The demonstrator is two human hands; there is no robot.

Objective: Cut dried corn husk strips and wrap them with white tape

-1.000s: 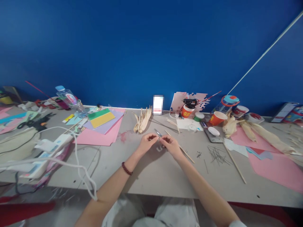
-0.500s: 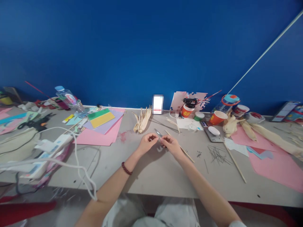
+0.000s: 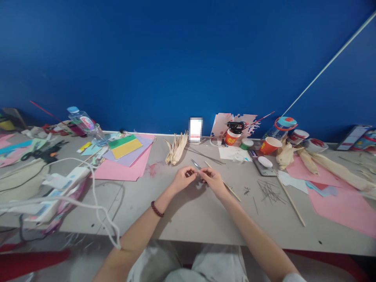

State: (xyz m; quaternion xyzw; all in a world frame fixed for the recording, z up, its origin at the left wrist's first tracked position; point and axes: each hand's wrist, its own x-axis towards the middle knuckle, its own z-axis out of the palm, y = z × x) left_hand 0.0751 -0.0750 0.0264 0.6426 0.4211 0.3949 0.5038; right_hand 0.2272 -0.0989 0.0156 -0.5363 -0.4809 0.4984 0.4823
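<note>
Over the middle of the table, my left hand (image 3: 184,178) and my right hand (image 3: 212,179) face each other with thumb and fingers pinched. Something tiny sits between their fingertips, too small to name. Just beyond the fingers a pointed silver blade (image 3: 195,164) lies on the table, its rear end hidden by my right hand. A thin wooden stick (image 3: 232,191) runs out from beneath my right forearm. Dried corn husks (image 3: 176,149) stand in a bundle beyond my left hand, and long thin dark pieces (image 3: 207,155) lie to their right.
A lit phone (image 3: 195,130) leans on the blue wall. Coloured sheets (image 3: 117,172), a power strip (image 3: 63,192) and a looped white cable (image 3: 94,188) are at left. Paper cups (image 3: 270,145), thin dark wires (image 3: 270,192), another stick (image 3: 291,201) and pink paper (image 3: 340,207) are at right.
The pale strip that lay across the thin dark pieces beyond my right hand no longer shows there. Both hands stay almost in place, with slight finger movement.
</note>
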